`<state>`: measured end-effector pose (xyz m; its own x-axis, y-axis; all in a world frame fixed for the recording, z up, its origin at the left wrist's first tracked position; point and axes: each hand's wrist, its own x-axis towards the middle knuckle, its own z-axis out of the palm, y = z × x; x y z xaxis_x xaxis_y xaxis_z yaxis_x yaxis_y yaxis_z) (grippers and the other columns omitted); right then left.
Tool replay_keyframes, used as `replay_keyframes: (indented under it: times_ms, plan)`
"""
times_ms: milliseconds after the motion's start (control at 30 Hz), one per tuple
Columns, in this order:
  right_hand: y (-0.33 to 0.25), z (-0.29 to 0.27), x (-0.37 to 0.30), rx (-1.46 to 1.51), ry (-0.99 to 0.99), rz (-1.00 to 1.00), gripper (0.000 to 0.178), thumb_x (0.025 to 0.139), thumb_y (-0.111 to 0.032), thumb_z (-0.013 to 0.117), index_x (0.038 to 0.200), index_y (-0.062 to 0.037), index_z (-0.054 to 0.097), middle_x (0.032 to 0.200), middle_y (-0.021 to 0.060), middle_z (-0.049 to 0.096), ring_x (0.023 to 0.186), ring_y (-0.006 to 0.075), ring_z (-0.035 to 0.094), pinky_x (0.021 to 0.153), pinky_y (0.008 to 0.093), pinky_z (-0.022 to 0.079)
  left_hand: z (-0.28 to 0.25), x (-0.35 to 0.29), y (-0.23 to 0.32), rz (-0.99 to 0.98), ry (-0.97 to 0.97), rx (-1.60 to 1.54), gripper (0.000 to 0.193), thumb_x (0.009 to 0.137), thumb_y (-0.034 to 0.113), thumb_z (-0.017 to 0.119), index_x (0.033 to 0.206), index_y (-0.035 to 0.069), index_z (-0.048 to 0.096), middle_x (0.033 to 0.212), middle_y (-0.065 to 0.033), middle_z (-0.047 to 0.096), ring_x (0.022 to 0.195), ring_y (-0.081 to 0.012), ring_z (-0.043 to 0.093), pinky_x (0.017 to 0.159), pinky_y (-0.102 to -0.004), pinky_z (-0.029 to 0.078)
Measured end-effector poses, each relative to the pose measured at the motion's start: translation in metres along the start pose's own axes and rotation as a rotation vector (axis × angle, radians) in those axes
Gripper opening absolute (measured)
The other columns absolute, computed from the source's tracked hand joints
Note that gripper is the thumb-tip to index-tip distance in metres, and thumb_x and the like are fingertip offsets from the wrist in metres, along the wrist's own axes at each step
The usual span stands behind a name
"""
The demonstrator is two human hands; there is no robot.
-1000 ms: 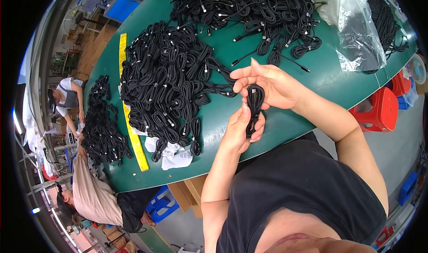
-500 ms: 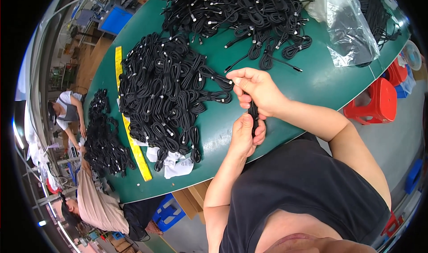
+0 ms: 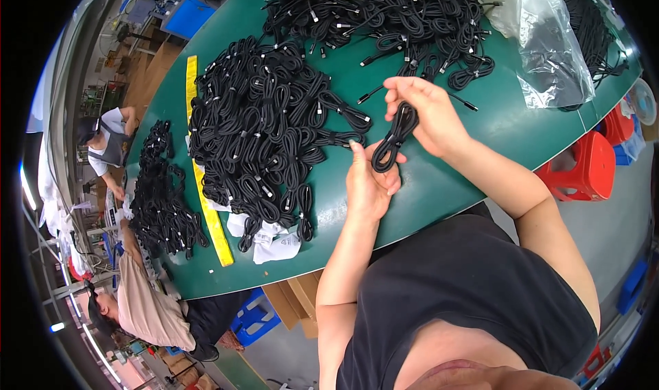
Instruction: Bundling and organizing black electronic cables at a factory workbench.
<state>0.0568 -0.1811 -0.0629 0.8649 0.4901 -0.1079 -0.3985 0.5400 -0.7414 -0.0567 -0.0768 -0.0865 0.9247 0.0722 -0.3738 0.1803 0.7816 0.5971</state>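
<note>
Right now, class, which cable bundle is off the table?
The bundle between the wearer's left hand and right hand; the heaped bundles lie on the table.

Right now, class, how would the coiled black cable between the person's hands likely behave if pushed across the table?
The coiled black cable would probably flex, since it already bends into tight loops. It seems likelier to slide than roll, being a long, narrow bundle.

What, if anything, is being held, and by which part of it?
A coiled black cable, its upper end at the right hand and lower end against the left hand; exact grip unclear.
</note>
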Motion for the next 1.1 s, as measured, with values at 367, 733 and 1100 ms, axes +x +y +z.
replay_keyframes:
  times_ms: [367, 733, 1100]
  plan:
    - [0.005, -0.025, 0.012, -0.962, -0.067, -0.494, 0.022, 0.092, -0.015, 0.046, 0.103, 0.0011, 0.054, 0.089, 0.0084, 0.056, 0.078, 0.0176, 0.057, 0.071, 0.0289, 0.046, -0.007, 0.005, 0.02, 0.104, 0.27, -0.094, 0.043, 0.092, 0.042, 0.039, 0.089, 0.001, 0.047, 0.068, -0.0115, 0.052, 0.04, -0.01, 0.035, 0.034, -0.0221, 0.028]
    - [-0.013, -0.07, 0.009, -2.105, 0.014, -0.593, 0.034, 0.067, 0.002, 0.054, 0.1, 0.0003, 0.056, 0.087, 0.0108, 0.05, 0.083, 0.0279, 0.05, 0.073, 0.0372, 0.042, -0.025, 0.006, 0.04, 0.132, -0.055, -0.179, 0.036, 0.088, 0.024, 0.048, 0.112, -0.003, 0.052, 0.096, -0.0164, 0.062, 0.066, -0.0169, 0.056, 0.058, -0.0259, 0.045]
    - [-0.03, -0.015, -0.055, -1.459, -0.525, -0.708, 0.025, 0.069, -0.001, 0.06, 0.094, -0.0034, 0.057, 0.082, 0.0086, 0.053, 0.079, 0.0259, 0.054, 0.069, 0.0356, 0.045, 0.008, 0.001, -0.004, 0.068, -0.071, -0.015, 0.038, 0.089, 0.031, 0.05, 0.111, 0.0, 0.05, 0.098, -0.0102, 0.059, 0.083, -0.0169, 0.059, 0.069, -0.0317, 0.051]
